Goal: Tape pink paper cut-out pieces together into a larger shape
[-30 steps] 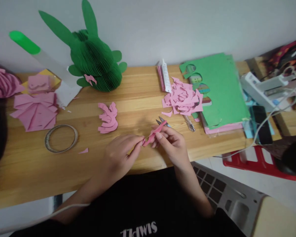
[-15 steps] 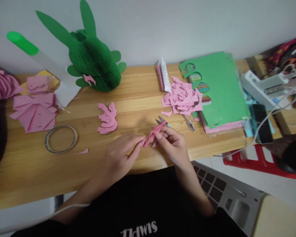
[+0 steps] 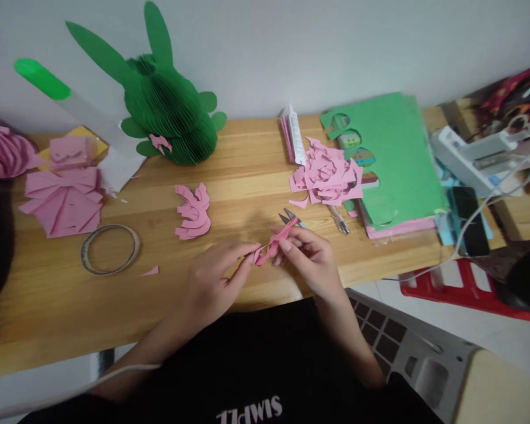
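Between my two hands is a folded pink paper cut-out, held just above the wooden table near its front edge. My left hand pinches its lower left end between thumb and fingertips. Thumb and fingers of my right hand grip the other end, partly covering it. Just behind the right fingers lies a pair of scissors, mostly hidden, with its tips showing. A small stack of curved pink paper cut-outs rests to the left of the hands.
Pink paper scraps lie heaped beside a glue tube, a pen and green sheets. Leftward are a tape roll, a green honeycomb paper figure and a pleated pink paper dress shape. A phone sits right.
Both hands stay almost in place, still gripping the pink cut-out, which has tilted very slightly. Nothing else on the table has moved.
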Demonstrator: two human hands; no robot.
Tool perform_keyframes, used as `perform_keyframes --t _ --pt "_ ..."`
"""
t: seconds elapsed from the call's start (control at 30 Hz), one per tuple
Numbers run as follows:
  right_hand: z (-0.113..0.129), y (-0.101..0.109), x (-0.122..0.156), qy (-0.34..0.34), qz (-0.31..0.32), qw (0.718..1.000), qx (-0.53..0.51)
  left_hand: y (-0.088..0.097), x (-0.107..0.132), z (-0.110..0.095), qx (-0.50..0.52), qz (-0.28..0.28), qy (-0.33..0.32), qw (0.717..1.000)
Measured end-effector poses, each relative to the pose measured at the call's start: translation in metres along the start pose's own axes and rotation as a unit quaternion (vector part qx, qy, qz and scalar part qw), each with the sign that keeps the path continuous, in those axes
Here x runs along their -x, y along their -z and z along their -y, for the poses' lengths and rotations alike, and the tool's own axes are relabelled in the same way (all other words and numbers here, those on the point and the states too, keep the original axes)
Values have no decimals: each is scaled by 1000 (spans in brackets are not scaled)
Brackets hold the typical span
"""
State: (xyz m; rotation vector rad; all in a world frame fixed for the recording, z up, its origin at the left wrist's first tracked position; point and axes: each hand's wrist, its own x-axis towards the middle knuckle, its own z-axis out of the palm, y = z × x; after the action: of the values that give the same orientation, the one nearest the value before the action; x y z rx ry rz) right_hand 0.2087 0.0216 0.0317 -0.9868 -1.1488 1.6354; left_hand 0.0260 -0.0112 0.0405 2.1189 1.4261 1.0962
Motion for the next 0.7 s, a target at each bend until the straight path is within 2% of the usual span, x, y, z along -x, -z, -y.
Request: perform_keyframes --t 0.23,0.37,0.6,0.7 --pt "-1 2 -2 -16 -10 1000 -4 1 -2 3 30 25 -32 999" --pt "-4 3 -3 -39 -18 999 -14 -1 -2 3 48 41 -30 998" --pt "-15 1 -5 -69 -10 991 -113 -3 -3 4 8 58 -82 995" --pt "-16 0 -6 -73 -10 990 -121 -3 -3 5 9 60 -85 995"
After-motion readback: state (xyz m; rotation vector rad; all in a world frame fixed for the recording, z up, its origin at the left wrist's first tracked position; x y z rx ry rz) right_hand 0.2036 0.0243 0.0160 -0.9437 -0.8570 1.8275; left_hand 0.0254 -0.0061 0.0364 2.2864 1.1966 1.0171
